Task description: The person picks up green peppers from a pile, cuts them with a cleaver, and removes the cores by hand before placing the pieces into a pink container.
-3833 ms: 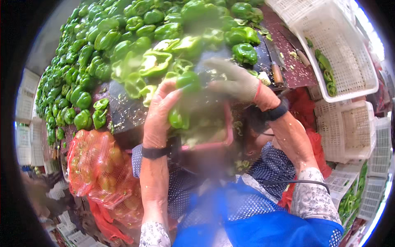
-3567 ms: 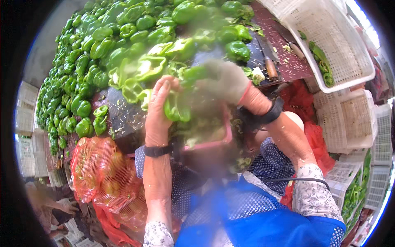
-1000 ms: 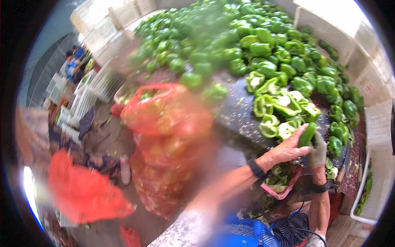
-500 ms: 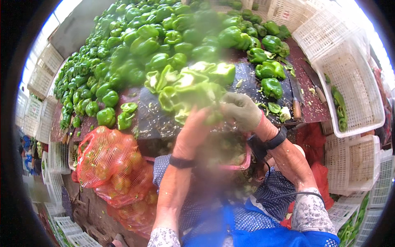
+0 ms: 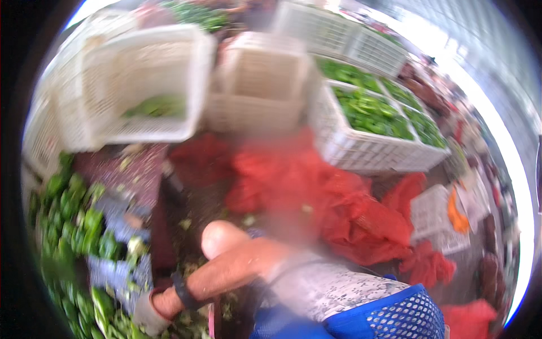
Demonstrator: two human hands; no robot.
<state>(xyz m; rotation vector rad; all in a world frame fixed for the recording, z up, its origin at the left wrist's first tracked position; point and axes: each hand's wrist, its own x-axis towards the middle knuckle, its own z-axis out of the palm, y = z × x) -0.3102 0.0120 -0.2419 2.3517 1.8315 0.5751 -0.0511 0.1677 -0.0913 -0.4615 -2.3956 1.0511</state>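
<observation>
My right hand [image 5: 151,312], in a pale glove with a dark band on the wrist, is at the lower left, over the table's edge. Motion blur and the frame's lower rim hide its fingers, so whether it holds anything does not show. Beside it lie light-green cut pepper pieces [image 5: 103,308]. Whole green bell peppers [image 5: 70,198] spread along the left side of the dark red table [image 5: 127,178]. My left hand is out of the picture.
A white crate [image 5: 199,107] with a little green produce stands beyond the table, next to stacked white crates [image 5: 257,113]. To the right are white crates [image 5: 375,150] full of green vegetables. Red mesh sacks [image 5: 316,181] lie on the floor near a white crate [image 5: 437,217].
The view has swung far to the right, bringing in crates and red sacks. My left hand and the cut peppers at both hands have left the picture's middle; my right hand now shows lower left.
</observation>
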